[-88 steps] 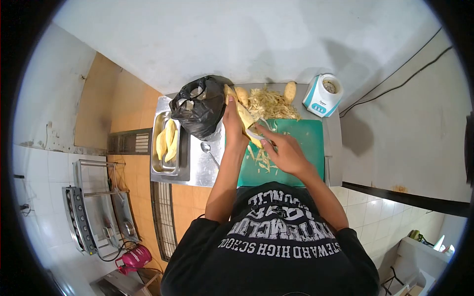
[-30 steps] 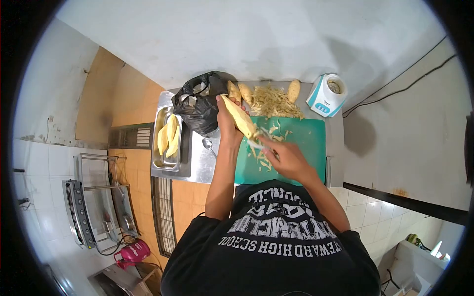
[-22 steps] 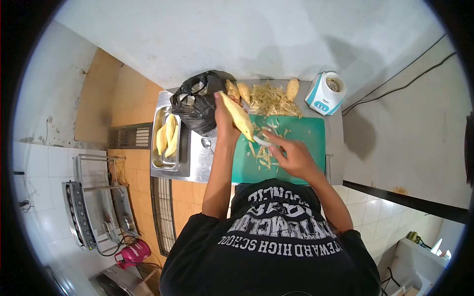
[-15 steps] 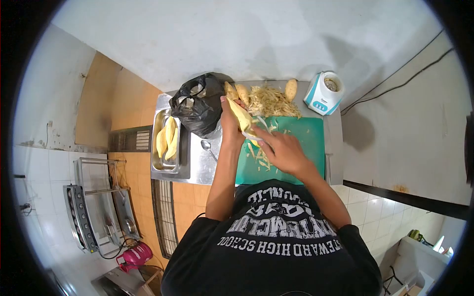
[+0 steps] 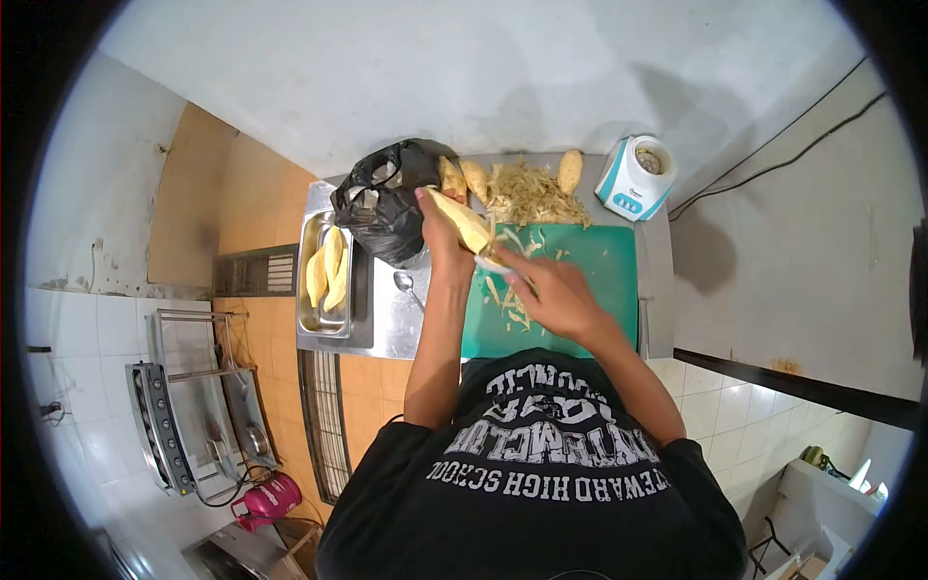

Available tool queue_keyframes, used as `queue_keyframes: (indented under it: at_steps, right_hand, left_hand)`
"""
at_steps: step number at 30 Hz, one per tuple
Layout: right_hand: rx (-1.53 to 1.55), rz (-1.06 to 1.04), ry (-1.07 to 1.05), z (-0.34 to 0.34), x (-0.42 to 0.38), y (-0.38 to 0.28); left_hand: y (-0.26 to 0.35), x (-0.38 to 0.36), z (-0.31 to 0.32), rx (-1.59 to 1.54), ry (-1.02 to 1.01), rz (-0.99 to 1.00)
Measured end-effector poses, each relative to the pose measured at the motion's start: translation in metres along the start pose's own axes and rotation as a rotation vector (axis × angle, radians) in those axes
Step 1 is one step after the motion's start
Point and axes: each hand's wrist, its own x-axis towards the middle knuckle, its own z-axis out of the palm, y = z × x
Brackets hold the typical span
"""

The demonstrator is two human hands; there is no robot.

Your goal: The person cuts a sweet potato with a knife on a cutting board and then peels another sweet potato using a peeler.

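Observation:
My left hand (image 5: 443, 240) is wrapped round a peeled yellow sweet potato (image 5: 462, 221), which slants over the left edge of the green cutting board (image 5: 594, 290). In my right hand (image 5: 559, 295) is a peeler (image 5: 491, 263), partly covered by the fingers, against the sweet potato's lower end. Thin strips of peel (image 5: 514, 307) lie scattered on the board below. Behind the board is a heap of peelings (image 5: 534, 193). Unpeeled sweet potatoes stand on both sides of it, one of them (image 5: 570, 172) at the right.
A black plastic bag (image 5: 387, 208) sits left of the board. Further left, a metal tray (image 5: 307, 319) holds several peeled sweet potatoes (image 5: 335, 266). A spoon (image 5: 406, 285) lies on the steel counter (image 5: 387, 333). At the back right stands a white and blue appliance base (image 5: 633, 184) with a cable behind.
The sweet potato and my left hand have shifted slightly left. My right hand with the peeler stays by its lower end, and a strip of peel now stands up there.

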Motion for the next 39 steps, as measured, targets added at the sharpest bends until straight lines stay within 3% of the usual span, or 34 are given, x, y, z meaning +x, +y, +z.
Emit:
queue_keyframes:
  at_steps: [4,5,10,13,18,20,26,32,35,37,39]
  right_hand:
    - [-0.013,0.055,-0.146,0.005,-0.016,0.009]
    - [-0.013,0.053,-0.149,0.007,-0.020,0.016]
    - [0.161,0.021,0.010,-0.004,-0.015,0.007]
    - [0.081,0.007,-0.015,-0.007,0.004,-0.006]
    - [0.010,-0.012,-0.038,0.020,-0.018,0.027]
    - [-0.006,0.012,-0.063,0.018,-0.024,0.035]
    - [0.140,0.067,-0.040,-0.018,0.001,-0.002]
    - [0.043,-0.176,0.066,0.001,0.027,-0.004]
    - [0.050,-0.107,-0.036,0.003,0.002,-0.005]
    - [0.011,-0.009,-0.223,0.001,-0.015,0.002]
    - [0.084,0.012,-0.198,0.010,-0.025,0.018]
  left_hand:
    - [0.009,0.007,-0.009,-0.047,0.090,0.031]
    - [0.012,0.010,-0.009,-0.165,0.124,0.029]
    - [0.014,0.001,-0.010,-0.084,0.088,0.067]
    - [-0.001,0.002,-0.008,-0.117,0.062,0.060]
    - [0.009,0.007,-0.023,-0.126,0.071,0.026]
    - [0.015,0.012,-0.030,-0.270,0.135,-0.029]
    - [0.005,0.008,-0.026,-0.125,-0.024,-0.009]
    - [0.006,-0.010,-0.009,-0.099,-0.162,-0.081]
    - [0.007,0.005,-0.028,-0.187,-0.122,-0.061]
    - [0.014,0.010,-0.030,-0.285,-0.082,-0.066]
    - [0.024,0.015,-0.030,-0.275,-0.085,-0.041]
